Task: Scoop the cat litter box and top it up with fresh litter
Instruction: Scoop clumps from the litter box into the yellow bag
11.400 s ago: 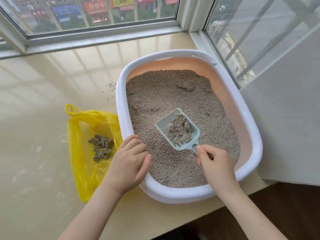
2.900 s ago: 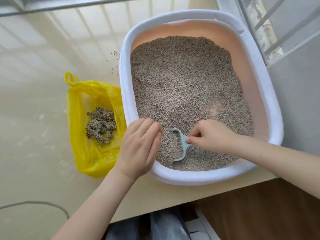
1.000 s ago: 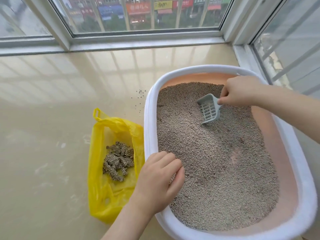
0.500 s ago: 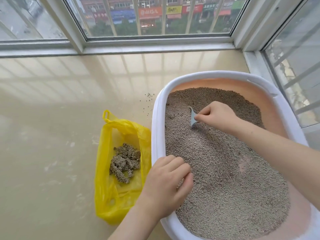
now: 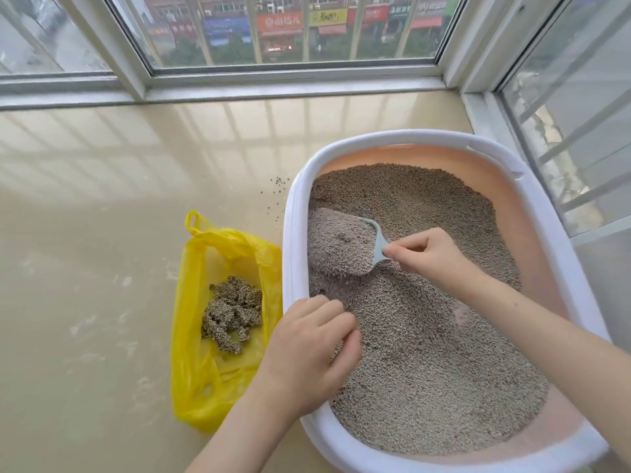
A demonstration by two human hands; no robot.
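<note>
Both your hands are at the litter box [image 5: 290,233]: your right hand [image 5: 430,257] pinches the handle of the scoop [image 5: 374,247], heaped with litter [image 5: 426,353], while your left hand [image 5: 307,356] curls over the near rim. Clumps [image 5: 232,312] lie on the yellow bag [image 5: 194,363] beside it.

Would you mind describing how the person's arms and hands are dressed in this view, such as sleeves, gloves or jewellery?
Both hands are bare, with no gloves. The left hand and the right hand show no rings, and no watch or bracelet is visible on either wrist. Both forearms are uncovered as far as the frame shows; no sleeve edge comes into view. The fingernails that show look short and unpainted.
</note>
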